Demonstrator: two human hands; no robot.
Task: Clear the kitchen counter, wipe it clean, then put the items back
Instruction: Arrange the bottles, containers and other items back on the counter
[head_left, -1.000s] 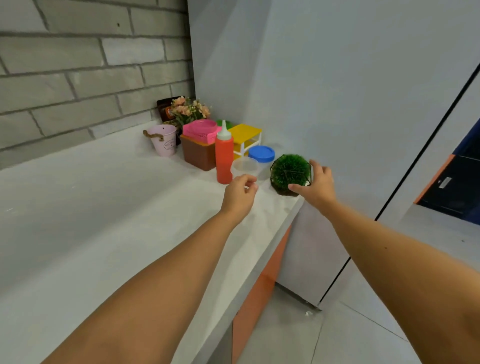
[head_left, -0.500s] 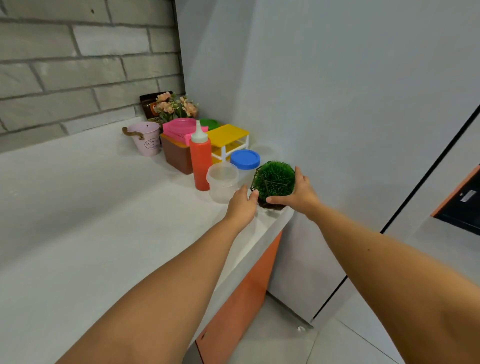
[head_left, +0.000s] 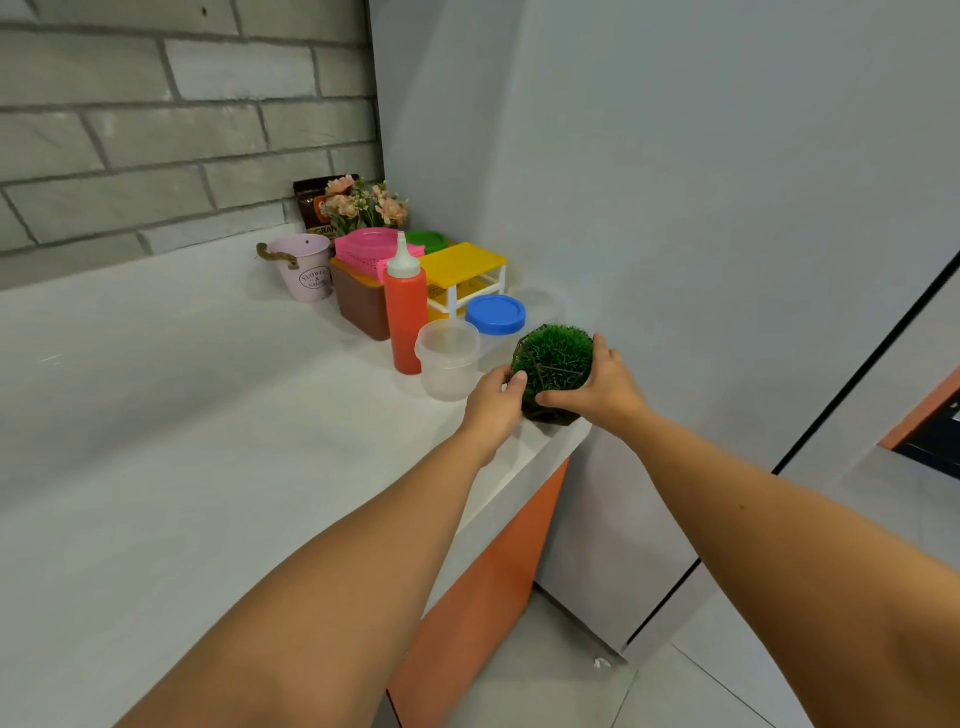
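Observation:
A small green grass plant (head_left: 556, 361) in a dark faceted pot stands at the right front corner of the white counter (head_left: 208, 441). My right hand (head_left: 602, 389) grips it from the right, thumb under its front. My left hand (head_left: 493, 402) holds its left side with curled fingers. Just left of the plant stands a clear plastic tub (head_left: 447, 358), with a red squeeze bottle (head_left: 405, 312) behind it.
Grouped in the corner are a blue-lidded container (head_left: 495, 314), a yellow mini shelf (head_left: 465, 273), a brown box with pink baskets (head_left: 363, 283), a pink bucket (head_left: 304, 267), a flower bunch (head_left: 363, 205) and a dark packet. A grey wall panel (head_left: 675, 208) flanks the right; the floor lies below.
My left hand has moved from in front of the clear tub over to the plant's left side. My right hand has kept its hold on the plant.

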